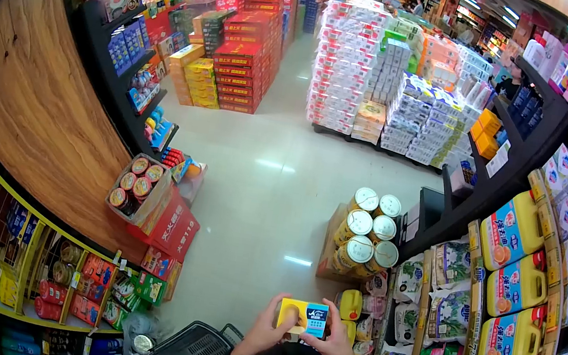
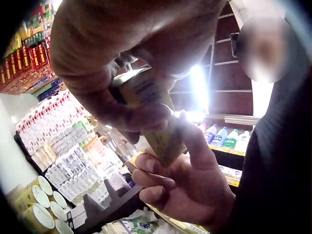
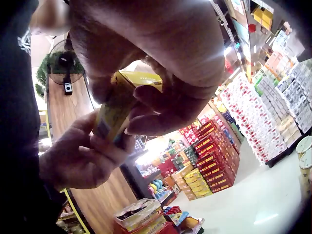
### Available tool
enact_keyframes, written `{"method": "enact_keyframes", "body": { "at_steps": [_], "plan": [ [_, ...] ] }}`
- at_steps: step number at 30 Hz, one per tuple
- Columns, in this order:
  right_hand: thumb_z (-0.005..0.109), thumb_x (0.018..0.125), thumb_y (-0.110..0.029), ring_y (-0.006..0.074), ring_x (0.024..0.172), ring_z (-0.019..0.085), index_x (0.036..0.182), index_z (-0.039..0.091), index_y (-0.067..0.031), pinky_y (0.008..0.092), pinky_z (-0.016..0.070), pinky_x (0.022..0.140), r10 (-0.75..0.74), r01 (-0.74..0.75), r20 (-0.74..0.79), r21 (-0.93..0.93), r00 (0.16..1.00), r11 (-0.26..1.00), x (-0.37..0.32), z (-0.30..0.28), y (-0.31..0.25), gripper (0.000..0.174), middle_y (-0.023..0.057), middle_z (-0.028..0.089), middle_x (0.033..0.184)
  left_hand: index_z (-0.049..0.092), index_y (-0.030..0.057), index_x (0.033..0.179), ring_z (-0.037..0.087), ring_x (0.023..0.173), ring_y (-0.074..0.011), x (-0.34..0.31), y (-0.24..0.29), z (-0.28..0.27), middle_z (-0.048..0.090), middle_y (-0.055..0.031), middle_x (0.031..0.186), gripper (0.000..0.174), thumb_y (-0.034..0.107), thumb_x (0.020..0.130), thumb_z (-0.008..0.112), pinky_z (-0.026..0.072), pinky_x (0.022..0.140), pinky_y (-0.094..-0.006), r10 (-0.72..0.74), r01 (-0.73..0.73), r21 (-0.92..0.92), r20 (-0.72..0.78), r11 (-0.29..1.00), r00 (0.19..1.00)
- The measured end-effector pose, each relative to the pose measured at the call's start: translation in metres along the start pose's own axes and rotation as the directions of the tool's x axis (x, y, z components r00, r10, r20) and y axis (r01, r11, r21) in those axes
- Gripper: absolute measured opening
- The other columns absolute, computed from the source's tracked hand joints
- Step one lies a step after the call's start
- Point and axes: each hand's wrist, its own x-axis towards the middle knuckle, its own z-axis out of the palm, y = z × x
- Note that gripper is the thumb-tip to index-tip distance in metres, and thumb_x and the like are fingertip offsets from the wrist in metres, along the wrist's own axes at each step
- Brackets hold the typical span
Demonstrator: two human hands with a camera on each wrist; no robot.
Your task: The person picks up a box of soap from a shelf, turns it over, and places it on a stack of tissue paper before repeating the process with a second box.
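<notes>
A small yellow-and-blue carton (image 1: 315, 321) is held up in front of the chest in the head view. My left hand (image 1: 264, 332) grips its left side, with the thumb lying over the yellow part of the face. On the opposite side, my right hand (image 1: 337, 345) holds the blue end between thumb and fingers. The left wrist view shows the carton (image 2: 168, 144) edge-on between both hands, its far faces hidden by fingers. From the right wrist, the yellow top of the carton (image 3: 141, 78) shows, with curled fingers around its sides.
A dark shopping basket (image 1: 188, 351) is at lower left. Lidded tubs (image 1: 359, 223) stand ahead on the right, beside shelves of yellow jugs (image 1: 510, 294). On the left are a red carton (image 1: 173, 228) and a shelf (image 1: 22, 305). Stacked goods (image 1: 347, 62) stand farther down the aisle.
</notes>
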Motion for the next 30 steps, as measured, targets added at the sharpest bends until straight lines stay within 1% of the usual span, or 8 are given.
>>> {"method": "enact_keyframes", "body": {
  "at_steps": [7, 10, 16, 20, 23, 26, 29, 30],
  "plan": [
    [0.084, 0.075, -0.021, 0.0165, 0.1, 0.064, 0.145, 0.028, -0.0022, 0.0302, 0.0519, 0.087, 0.038, -0.038, -0.017, 0.005, 0.999, 0.999, 0.011, -0.011, 0.004, 0.092, 0.0122, 0.063, 0.114, 0.036, 0.0099, 0.14, 0.057, 0.058, -0.008, 0.018, -0.003, 0.007, 0.061, -0.007, 0.089, 0.053, 0.021, 0.095, 0.062, 0.047, 0.049, -0.0221, -0.017, 0.017, 0.001, 0.009, 1.0, 1.0],
    [0.084, 0.075, -0.021, 0.0163, 0.1, 0.064, 0.145, 0.028, -0.0026, 0.0301, 0.052, 0.087, 0.073, -0.071, -0.019, 0.064, 0.997, 0.995, 0.022, -0.018, 0.002, 0.092, 0.0122, 0.063, 0.114, 0.036, 0.0104, 0.14, 0.057, 0.059, -0.008, 0.031, 0.0, 0.009, 0.061, -0.0069, 0.089, 0.053, 0.022, 0.095, 0.062, 0.0472, 0.049, -0.0222, -0.027, 0.027, 0.027, 0.0, 0.999, 1.0],
    [0.085, 0.074, -0.02, 0.0169, 0.102, 0.063, 0.145, 0.028, -0.0029, 0.0307, 0.0511, 0.089, 0.006, -0.006, 0.023, 0.009, 1.0, 1.0, 0.067, -0.045, 0.011, 0.092, 0.0126, 0.062, 0.115, 0.036, 0.0108, 0.14, 0.058, 0.059, -0.0082, 0.072, 0.01, 0.014, 0.061, -0.0072, 0.089, 0.054, 0.021, 0.095, 0.062, 0.0486, 0.051, -0.0231, -0.051, 0.054, 0.065, -0.038, 0.996, 0.998],
    [0.085, 0.074, -0.02, 0.0181, 0.104, 0.062, 0.146, 0.028, -0.0027, 0.0319, 0.05, 0.091, -0.003, 0.001, 0.063, 0.034, 0.998, 0.999, 0.1, -0.066, 0.004, 0.094, 0.0131, 0.062, 0.115, 0.036, 0.0105, 0.14, 0.061, 0.066, -0.0098, 0.105, 0.012, 0.019, 0.062, -0.009, 0.093, 0.054, 0.02, 0.094, 0.063, 0.0507, 0.054, -0.0246, -0.011, 0.015, 0.045, -0.069, 0.999, 0.998],
    [0.085, 0.074, -0.02, 0.0189, 0.105, 0.062, 0.146, 0.027, -0.0021, 0.0324, 0.0494, 0.092, 0.012, -0.013, 0.082, 0.01, 0.997, 1.0, 0.125, -0.083, 0.007, 0.095, 0.0136, 0.062, 0.116, 0.036, 0.0103, 0.14, 0.063, 0.074, -0.0116, 0.131, 0.021, 0.023, 0.063, -0.0101, 0.097, 0.054, 0.019, 0.094, 0.062, 0.0526, 0.059, -0.0261, -0.054, 0.056, 0.025, -0.077, 0.998, 0.996],
    [0.085, 0.074, -0.021, 0.0193, 0.105, 0.062, 0.146, 0.026, -0.0017, 0.0325, 0.0493, 0.092, 0.009, -0.009, 0.095, -0.002, 0.995, 1.0, 0.147, -0.101, 0.004, 0.096, 0.0141, 0.062, 0.116, 0.036, 0.0097, 0.14, 0.063, 0.079, -0.0127, 0.156, 0.023, 0.029, 0.062, -0.0106, 0.1, 0.053, 0.017, 0.094, 0.062, 0.0536, 0.064, -0.0271, -0.047, 0.049, 0.023, -0.066, 0.999, 0.997],
    [0.084, 0.074, -0.022, 0.0193, 0.104, 0.062, 0.146, 0.027, -0.0015, 0.0325, 0.0495, 0.091, 0.001, -0.005, 0.103, 0.029, 0.995, 1.0, 0.167, -0.123, 0.003, 0.095, 0.0145, 0.062, 0.116, 0.035, 0.0089, 0.141, 0.063, 0.081, -0.0134, 0.183, 0.036, 0.041, 0.062, -0.0108, 0.1, 0.053, 0.016, 0.095, 0.061, 0.0543, 0.066, -0.0273, -0.115, 0.115, -0.017, -0.041, 0.993, 0.992],
    [0.084, 0.075, -0.022, 0.0193, 0.104, 0.063, 0.146, 0.027, -0.0015, 0.0325, 0.0496, 0.091, -0.015, 0.01, 0.099, 0.047, 0.995, 0.999, 0.174, -0.13, 0.005, 0.094, 0.0146, 0.062, 0.116, 0.035, 0.0087, 0.141, 0.063, 0.081, -0.0135, 0.193, 0.037, 0.046, 0.062, -0.0109, 0.101, 0.053, 0.016, 0.095, 0.061, 0.0546, 0.065, -0.027, -0.096, 0.094, -0.027, -0.049, 0.995, 0.994]
  ]
}}
